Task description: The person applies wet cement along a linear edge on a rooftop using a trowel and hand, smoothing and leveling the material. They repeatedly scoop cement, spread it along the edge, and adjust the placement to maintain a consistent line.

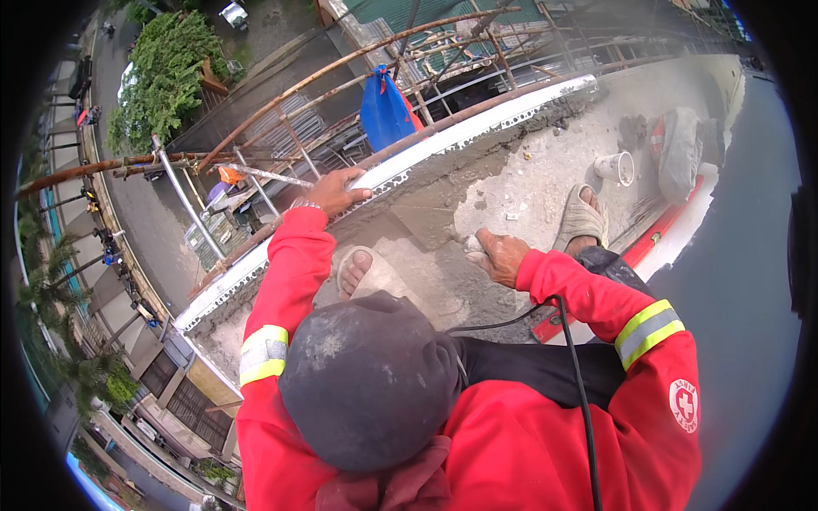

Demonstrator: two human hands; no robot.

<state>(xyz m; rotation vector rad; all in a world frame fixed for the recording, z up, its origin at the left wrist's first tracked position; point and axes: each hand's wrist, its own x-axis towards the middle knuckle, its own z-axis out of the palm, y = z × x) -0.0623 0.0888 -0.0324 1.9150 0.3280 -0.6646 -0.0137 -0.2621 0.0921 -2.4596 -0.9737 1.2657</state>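
A long white edge strip (503, 115) with a perforated flange runs diagonally along the ledge's outer rim. My left hand (336, 191) grips it near the middle, thumb and fingers over its edge. Wet grey mortar (494, 157) lies along the strip's inner side. Over the ledge, my right hand (504, 257) is closed around the pale handle of a trowel (423, 220). The trowel's flat grey blade appears to lie on the mortar, its outline blending into it. Both my arms wear red sleeves with reflective bands.
Rusty scaffold pipes (281, 98) stand beyond the rim, with a blue cloth (388, 111) hanging there. A street lies far below. On the ledge are a white cup (615, 169), a grey sack (680, 153) and a red level (656, 234). A black cable (579, 375) crosses my right arm.
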